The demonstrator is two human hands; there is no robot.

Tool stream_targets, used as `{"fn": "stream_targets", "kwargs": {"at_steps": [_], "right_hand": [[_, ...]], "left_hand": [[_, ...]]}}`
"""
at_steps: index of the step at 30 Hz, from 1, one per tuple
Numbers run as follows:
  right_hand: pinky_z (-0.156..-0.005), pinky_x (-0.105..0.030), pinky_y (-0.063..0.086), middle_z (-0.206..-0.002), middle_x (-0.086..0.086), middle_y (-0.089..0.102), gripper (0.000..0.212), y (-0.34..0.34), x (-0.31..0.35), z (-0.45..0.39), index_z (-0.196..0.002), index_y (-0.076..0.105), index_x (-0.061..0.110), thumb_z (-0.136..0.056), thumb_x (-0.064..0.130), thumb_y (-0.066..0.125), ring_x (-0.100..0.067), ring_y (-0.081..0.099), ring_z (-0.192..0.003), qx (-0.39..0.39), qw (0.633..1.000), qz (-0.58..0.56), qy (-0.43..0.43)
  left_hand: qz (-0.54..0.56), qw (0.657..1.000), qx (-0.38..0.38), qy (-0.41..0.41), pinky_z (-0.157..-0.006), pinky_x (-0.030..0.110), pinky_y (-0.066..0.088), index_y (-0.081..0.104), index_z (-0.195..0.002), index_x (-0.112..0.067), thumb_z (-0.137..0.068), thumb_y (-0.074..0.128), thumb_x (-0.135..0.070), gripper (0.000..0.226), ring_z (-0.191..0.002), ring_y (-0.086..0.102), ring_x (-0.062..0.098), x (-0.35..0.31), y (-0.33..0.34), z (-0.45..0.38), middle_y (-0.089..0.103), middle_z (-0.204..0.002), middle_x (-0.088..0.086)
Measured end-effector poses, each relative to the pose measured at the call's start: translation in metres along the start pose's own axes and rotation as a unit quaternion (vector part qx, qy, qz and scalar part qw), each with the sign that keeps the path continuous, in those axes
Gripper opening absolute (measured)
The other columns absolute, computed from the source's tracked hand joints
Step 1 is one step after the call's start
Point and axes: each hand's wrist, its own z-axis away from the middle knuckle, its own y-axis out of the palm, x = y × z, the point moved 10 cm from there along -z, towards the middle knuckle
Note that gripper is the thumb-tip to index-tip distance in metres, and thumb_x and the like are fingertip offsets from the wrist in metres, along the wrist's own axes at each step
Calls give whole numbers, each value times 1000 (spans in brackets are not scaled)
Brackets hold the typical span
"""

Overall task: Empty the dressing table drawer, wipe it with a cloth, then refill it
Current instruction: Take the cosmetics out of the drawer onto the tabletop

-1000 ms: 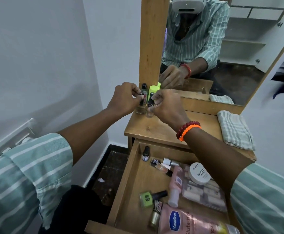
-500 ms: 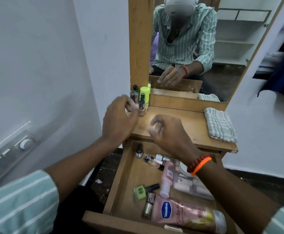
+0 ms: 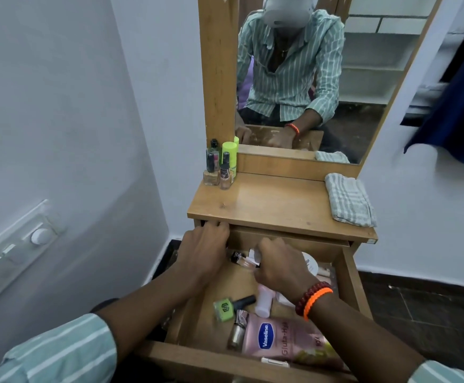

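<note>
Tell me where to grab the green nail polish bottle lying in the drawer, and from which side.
Come from above and pinch the square green body of the green nail polish bottle across its flat sides. It lies on its side on the drawer floor, black cap pointing right toward the white tube. The body is wider than the cap and has bare wood around it on the left, so fingers should fit there.

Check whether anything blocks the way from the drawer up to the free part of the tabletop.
Nothing visible does. The tabletop is bare in the middle; the small bottles stand at its back left corner and the folded cloth lies at its right edge.
</note>
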Motion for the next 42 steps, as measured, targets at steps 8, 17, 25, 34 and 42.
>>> {"fn": "stream_targets", "kwargs": {"at_steps": [8,17,25,34,42], "right_hand": [[-71,-36,47,-105,-8,61,21,2,9,-2,-103,56,15,-86,19,68,-32,65,-93,-3,999,38,-1],[-69,-35,45,-108,-5,59,24,-2,18,3,-106,57,16,-87,22,69,-27,61,-94,-9,999,-1,-49],[-61,-15,46,-90,10,66,16,-70,24,-8,-96,72,24,-84,25,83,-5,62,-82,-16,984,-146,-101],[-65,-22,61,-79,-1,74,15,-155,47,-61,-91,73,11,-82,7,84,-8,72,-70,-136,953,-249,-104],[-70,-40,64,-78,-2,74,8,-150,56,-104,-80,79,16,-80,8,82,-17,71,-77,-207,950,-217,-80]], "left_hand": [[30,999,-22,3,-64,30,38,56,-104,-17,-101,52,-17,5,-91,67,24,-5,3,-2,68,-105,6],[144,989,-43,-17,-66,39,54,58,-89,-18,-97,58,-22,9,-78,62,20,10,-7,1,66,-89,1],[218,969,-119,-11,-73,31,58,77,-92,-24,-86,76,-27,7,-82,70,10,29,-82,-5,75,-89,-6],[251,950,-180,-46,-60,32,59,78,-98,-17,-85,79,-25,15,-58,60,1,68,-129,-55,76,-92,-1],[243,949,-186,-72,-69,40,61,78,-101,-17,-86,78,-26,18,-65,65,13,86,-110,-86,76,-97,1]]}}
